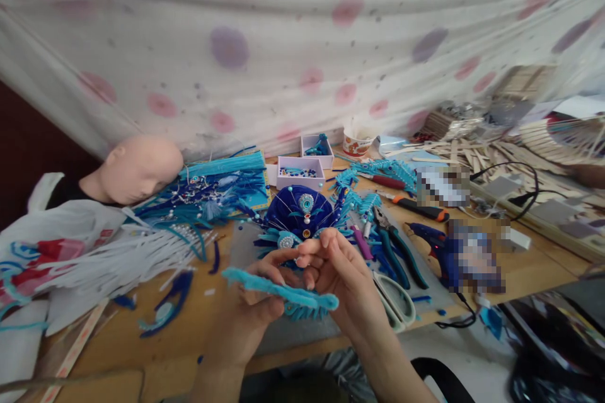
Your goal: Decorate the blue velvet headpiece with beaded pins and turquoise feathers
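My left hand [255, 302] is closed around a light-blue fuzzy pipe cleaner piece [283, 291], gripped between thumb and fingers. The strip runs sideways across both hands, and its rounded end lies in front of my right palm. My right hand [347, 280] has its fingers bent and pinched together near the left fingertips; what they hold, if anything, is too small to make out. Just beyond the hands stands a dark-blue headpiece [302, 208] with pearls and round jewelled ornaments. Its lower part is partly hidden by my fingers.
Pliers [399, 245], scissors [397, 305] and a blue glue gun [432, 239] lie to the right. Behind the headpiece are a white box of beads [300, 171] and a paper cup [358, 141]. At left are white pipe cleaners [127, 258] and a mannequin head [142, 167].
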Tool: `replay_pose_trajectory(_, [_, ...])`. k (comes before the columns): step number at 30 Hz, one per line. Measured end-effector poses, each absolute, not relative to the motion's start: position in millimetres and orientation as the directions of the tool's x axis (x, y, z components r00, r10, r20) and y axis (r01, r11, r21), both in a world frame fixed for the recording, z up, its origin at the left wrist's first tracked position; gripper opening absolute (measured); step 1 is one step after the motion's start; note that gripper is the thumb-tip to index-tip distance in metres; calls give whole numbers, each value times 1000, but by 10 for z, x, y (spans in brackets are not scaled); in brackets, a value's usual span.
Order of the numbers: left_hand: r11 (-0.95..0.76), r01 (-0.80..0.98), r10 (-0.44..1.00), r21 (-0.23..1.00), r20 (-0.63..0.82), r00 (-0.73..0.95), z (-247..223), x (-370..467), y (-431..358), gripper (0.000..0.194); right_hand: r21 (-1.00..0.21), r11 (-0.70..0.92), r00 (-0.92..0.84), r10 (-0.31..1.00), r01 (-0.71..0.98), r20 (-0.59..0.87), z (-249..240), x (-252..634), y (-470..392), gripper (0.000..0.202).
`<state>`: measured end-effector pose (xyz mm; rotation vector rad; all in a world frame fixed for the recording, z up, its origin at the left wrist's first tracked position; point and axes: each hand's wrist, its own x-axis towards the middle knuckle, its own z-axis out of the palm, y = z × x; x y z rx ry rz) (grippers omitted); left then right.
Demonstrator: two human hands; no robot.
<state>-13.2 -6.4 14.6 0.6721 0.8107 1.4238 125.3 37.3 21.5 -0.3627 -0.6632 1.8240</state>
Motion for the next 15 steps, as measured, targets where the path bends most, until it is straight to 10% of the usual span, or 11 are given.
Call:
replay_pose_trajectory(10, [-30, -404, 990, 914, 84, 117, 48, -271, 65, 36, -679, -160, -307, 946, -716, 101, 241, 1264, 372, 22])
replay_pose_trajectory(15, [-74, -356, 996, 932, 53, -67, 87, -193, 35, 45, -702, -103, -251, 962, -704, 111, 285, 1309, 400, 20])
